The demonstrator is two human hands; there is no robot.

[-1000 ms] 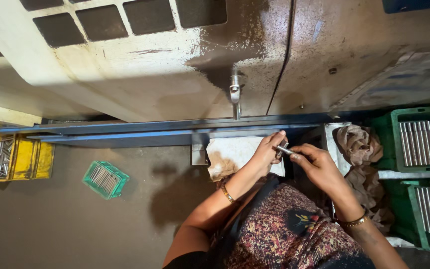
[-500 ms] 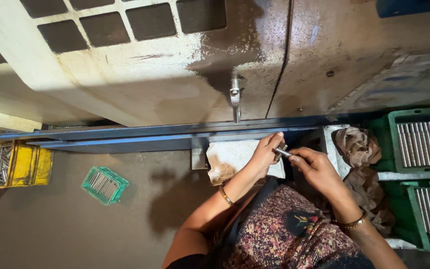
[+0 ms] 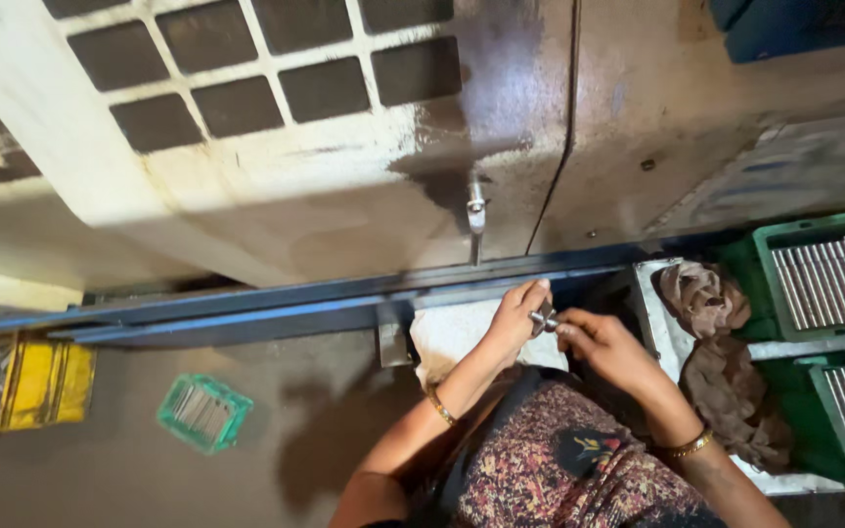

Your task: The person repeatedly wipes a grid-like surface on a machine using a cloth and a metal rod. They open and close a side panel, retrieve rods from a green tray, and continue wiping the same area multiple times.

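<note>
1. The left hand [image 3: 513, 318] and right hand [image 3: 603, 347] both pinch a small metal rod [image 3: 544, 319] between them.
2. The rod is above a white cloth [image 3: 452, 337], beside green crates [image 3: 819, 279].

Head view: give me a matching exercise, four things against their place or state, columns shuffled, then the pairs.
Things:
1. small metal part
2. yellow bin
3. small green basket
4. brown rag

Places or states:
A. on the floor, alone, holding metal rods
B. pinched between left hand and right hand
C. far left edge
D. crumpled beside the green crates of rods

Pairs: 1-B, 2-C, 3-A, 4-D
</note>
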